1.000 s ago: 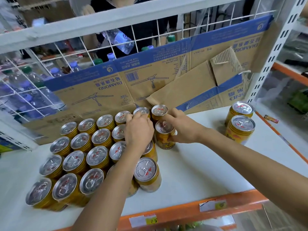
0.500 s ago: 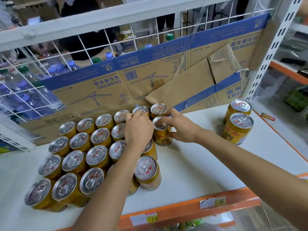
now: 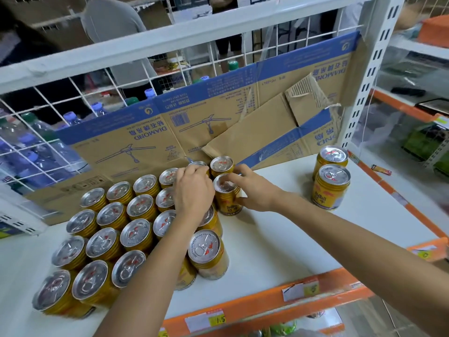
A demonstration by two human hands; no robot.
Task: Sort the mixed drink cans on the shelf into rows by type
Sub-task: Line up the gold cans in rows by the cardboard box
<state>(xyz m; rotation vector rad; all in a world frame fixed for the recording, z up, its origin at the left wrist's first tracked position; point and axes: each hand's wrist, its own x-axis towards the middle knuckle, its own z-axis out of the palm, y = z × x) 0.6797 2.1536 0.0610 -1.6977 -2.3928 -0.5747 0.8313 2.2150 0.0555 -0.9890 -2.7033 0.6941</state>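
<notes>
A gold can point(image 3: 227, 198) is being gripped by the right hand point(image 3: 255, 190), fingers curled over its rim and thumb round its side, right at the edge of the block of cans point(image 3: 116, 229) on the shelf point(image 3: 279, 239). The left hand point(image 3: 194, 193) is being rested on the block's back cans, fingers bent down. Whether anything's being pinched can't be told. "RedBull" is showing on the nearer of two spare cans point(image 3: 331, 190) well apart to the right, and "DIAMOND" upside down on the cardboard point(image 3: 136, 142) behind.
</notes>
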